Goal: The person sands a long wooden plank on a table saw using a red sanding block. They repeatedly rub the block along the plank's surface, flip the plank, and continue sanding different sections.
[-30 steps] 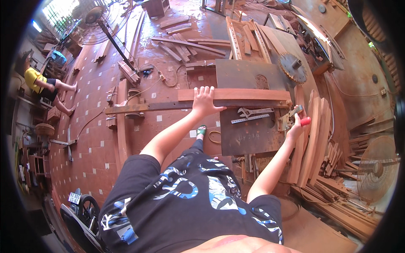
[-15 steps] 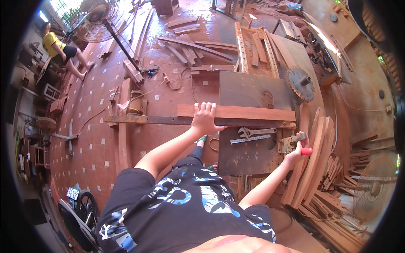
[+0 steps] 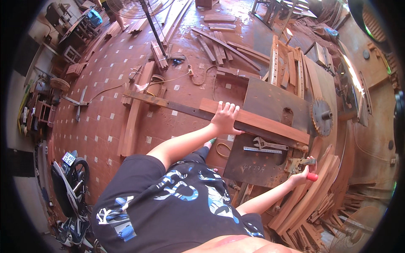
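Note:
My left hand (image 3: 225, 118) is closed over a long reddish wooden board (image 3: 261, 122), fingers across its top and thumb along the near side. Directly beside the board runs a long dark metal bar (image 3: 181, 109). Both reach onto a dark metal machine table (image 3: 249, 172). At the table's right near corner, my right hand (image 3: 300, 177) grips a metal clamp (image 3: 295, 164) with a red handle (image 3: 312, 176); some of its fingers are hidden behind the metal. An adjustable wrench (image 3: 270, 145) and a white ruler (image 3: 262, 150) lie between the bar and my right hand.
A toothed circular saw blade (image 3: 321, 117) stands at the right beyond the table. Stacked wooden boards (image 3: 312, 189) lean close to my right arm. More planks (image 3: 225, 48) lie on the tiled floor ahead. A standing fan (image 3: 147, 21) is at far left, a motorbike (image 3: 69, 189) at near left.
The whole view has turned, so the board and bar now slant down to the right. Both hands keep their holds. The person in yellow is now mostly cut off at the top.

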`<action>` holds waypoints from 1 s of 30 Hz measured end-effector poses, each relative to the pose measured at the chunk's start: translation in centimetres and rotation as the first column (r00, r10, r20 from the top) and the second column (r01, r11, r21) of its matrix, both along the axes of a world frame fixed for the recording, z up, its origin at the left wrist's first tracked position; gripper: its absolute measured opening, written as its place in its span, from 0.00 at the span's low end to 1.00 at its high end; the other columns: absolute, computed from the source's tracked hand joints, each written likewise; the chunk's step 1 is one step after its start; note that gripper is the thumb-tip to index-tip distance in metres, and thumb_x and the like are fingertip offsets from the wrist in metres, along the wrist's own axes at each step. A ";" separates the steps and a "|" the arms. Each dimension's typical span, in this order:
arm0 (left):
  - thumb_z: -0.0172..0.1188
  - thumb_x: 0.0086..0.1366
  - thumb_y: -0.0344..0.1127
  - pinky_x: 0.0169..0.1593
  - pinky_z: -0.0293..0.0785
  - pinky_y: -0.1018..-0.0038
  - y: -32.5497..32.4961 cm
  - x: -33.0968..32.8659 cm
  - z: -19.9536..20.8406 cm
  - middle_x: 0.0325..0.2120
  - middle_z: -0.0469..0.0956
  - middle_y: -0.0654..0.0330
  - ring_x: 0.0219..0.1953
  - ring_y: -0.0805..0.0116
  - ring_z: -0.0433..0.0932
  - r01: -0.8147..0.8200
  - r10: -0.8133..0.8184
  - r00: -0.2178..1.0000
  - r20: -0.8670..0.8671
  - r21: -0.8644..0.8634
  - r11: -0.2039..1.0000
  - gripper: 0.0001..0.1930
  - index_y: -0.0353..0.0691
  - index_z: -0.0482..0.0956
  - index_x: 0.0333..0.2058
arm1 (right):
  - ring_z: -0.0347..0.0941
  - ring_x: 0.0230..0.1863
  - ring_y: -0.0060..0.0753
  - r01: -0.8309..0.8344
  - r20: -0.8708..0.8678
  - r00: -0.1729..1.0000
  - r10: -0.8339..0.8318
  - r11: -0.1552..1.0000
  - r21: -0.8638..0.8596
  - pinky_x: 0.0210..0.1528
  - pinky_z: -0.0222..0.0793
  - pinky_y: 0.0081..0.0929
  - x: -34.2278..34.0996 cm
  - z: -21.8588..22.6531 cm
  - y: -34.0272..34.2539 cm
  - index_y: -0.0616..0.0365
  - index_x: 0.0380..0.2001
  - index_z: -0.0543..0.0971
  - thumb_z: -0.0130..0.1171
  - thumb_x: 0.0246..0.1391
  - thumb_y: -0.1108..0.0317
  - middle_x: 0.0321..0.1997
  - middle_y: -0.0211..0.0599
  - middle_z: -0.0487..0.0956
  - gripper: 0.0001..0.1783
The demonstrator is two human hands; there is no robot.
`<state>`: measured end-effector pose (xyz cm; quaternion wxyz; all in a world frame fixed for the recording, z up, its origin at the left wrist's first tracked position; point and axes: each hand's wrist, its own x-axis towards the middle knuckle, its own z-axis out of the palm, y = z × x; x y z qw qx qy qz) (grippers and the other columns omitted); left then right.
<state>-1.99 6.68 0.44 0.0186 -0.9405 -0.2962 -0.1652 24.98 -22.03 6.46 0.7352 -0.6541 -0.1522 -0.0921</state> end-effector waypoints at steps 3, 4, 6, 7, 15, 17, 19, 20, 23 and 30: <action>0.61 0.45 0.85 0.68 0.56 0.41 2.0 1.3 0.0 0.51 0.75 0.49 0.57 0.50 0.70 -0.018 0.018 1.000 -0.001 0.009 1.000 0.61 0.30 0.73 0.60 | 0.78 0.57 0.41 -0.012 0.004 1.000 0.012 1.000 -0.015 0.65 0.70 0.38 1.5 0.1 2.1 0.68 0.55 0.77 0.46 0.57 0.82 0.54 0.45 0.82 0.23; 0.61 0.45 0.84 0.68 0.57 0.42 2.8 1.7 0.0 0.51 0.75 0.49 0.57 0.50 0.70 -0.026 0.026 1.000 -0.005 0.011 1.000 0.60 0.30 0.74 0.60 | 0.78 0.57 0.41 -0.015 0.005 1.000 0.016 1.000 -0.027 0.65 0.71 0.38 2.0 0.1 3.0 0.68 0.55 0.77 0.46 0.57 0.82 0.54 0.45 0.82 0.23; 0.61 0.46 0.84 0.68 0.57 0.43 4.5 2.8 0.2 0.51 0.76 0.49 0.58 0.50 0.71 -0.027 0.027 1.000 -0.011 0.013 1.000 0.60 0.31 0.74 0.59 | 0.79 0.58 0.41 -0.011 0.018 1.000 0.012 0.999 -0.033 0.66 0.71 0.38 3.0 0.0 4.6 0.69 0.56 0.76 0.46 0.57 0.83 0.54 0.46 0.82 0.23; 0.61 0.46 0.84 0.68 0.57 0.43 5.3 3.3 0.2 0.51 0.76 0.49 0.58 0.50 0.71 -0.031 0.031 0.999 -0.016 0.013 0.999 0.60 0.31 0.74 0.60 | 0.79 0.58 0.41 -0.010 0.025 1.000 0.011 0.999 -0.037 0.66 0.71 0.38 3.5 0.0 5.4 0.70 0.56 0.76 0.46 0.57 0.83 0.54 0.46 0.82 0.23; 0.61 0.45 0.85 0.69 0.57 0.43 12.4 7.1 0.6 0.53 0.77 0.49 0.58 0.50 0.72 -0.069 0.070 0.996 -0.060 0.024 0.997 0.61 0.31 0.74 0.61 | 0.80 0.56 0.38 -0.052 0.069 0.996 0.051 0.999 0.003 0.65 0.71 0.36 8.6 -0.7 12.9 0.71 0.55 0.77 0.48 0.56 0.87 0.53 0.46 0.83 0.23; 0.61 0.45 0.84 0.69 0.57 0.43 14.3 8.2 0.5 0.52 0.77 0.48 0.58 0.51 0.72 -0.070 0.072 0.995 -0.068 0.027 0.997 0.61 0.32 0.74 0.61 | 0.80 0.55 0.39 -0.048 0.036 0.998 0.047 0.999 0.023 0.65 0.71 0.36 9.7 -0.8 14.9 0.72 0.56 0.77 0.47 0.56 0.87 0.53 0.46 0.83 0.24; 0.61 0.46 0.84 0.69 0.57 0.43 16.0 9.2 0.4 0.52 0.77 0.48 0.58 0.51 0.72 -0.078 0.081 0.994 -0.075 0.044 0.996 0.60 0.32 0.74 0.61 | 0.81 0.57 0.42 -0.083 0.036 0.996 0.083 0.997 -0.001 0.67 0.71 0.37 10.6 -0.4 16.9 0.73 0.56 0.76 0.45 0.54 0.88 0.55 0.49 0.83 0.25; 0.61 0.46 0.84 0.69 0.57 0.43 16.8 9.7 0.5 0.52 0.77 0.48 0.58 0.51 0.72 -0.076 0.079 0.994 -0.072 0.044 0.996 0.60 0.32 0.74 0.62 | 0.80 0.57 0.42 -0.080 0.035 0.996 0.079 0.997 0.017 0.67 0.71 0.37 11.0 -0.4 17.7 0.74 0.56 0.75 0.45 0.54 0.88 0.55 0.49 0.83 0.26; 0.59 0.47 0.85 0.70 0.56 0.43 19.2 11.5 0.6 0.54 0.76 0.48 0.59 0.52 0.71 -0.085 0.089 0.990 -0.110 0.037 0.996 0.61 0.33 0.73 0.63 | 0.80 0.58 0.41 -0.051 0.064 0.997 0.051 0.999 -0.003 0.67 0.71 0.36 12.5 -0.3 20.0 0.76 0.55 0.76 0.46 0.53 0.88 0.55 0.49 0.82 0.25; 0.59 0.48 0.84 0.71 0.53 0.41 24.6 14.3 0.6 0.55 0.76 0.48 0.61 0.48 0.70 -0.097 0.096 0.986 -0.138 0.000 0.995 0.61 0.33 0.71 0.65 | 0.81 0.56 0.39 -0.037 0.058 0.998 0.038 0.999 -0.030 0.64 0.73 0.33 15.1 -0.2 25.8 0.73 0.56 0.76 0.44 0.53 0.86 0.54 0.49 0.83 0.26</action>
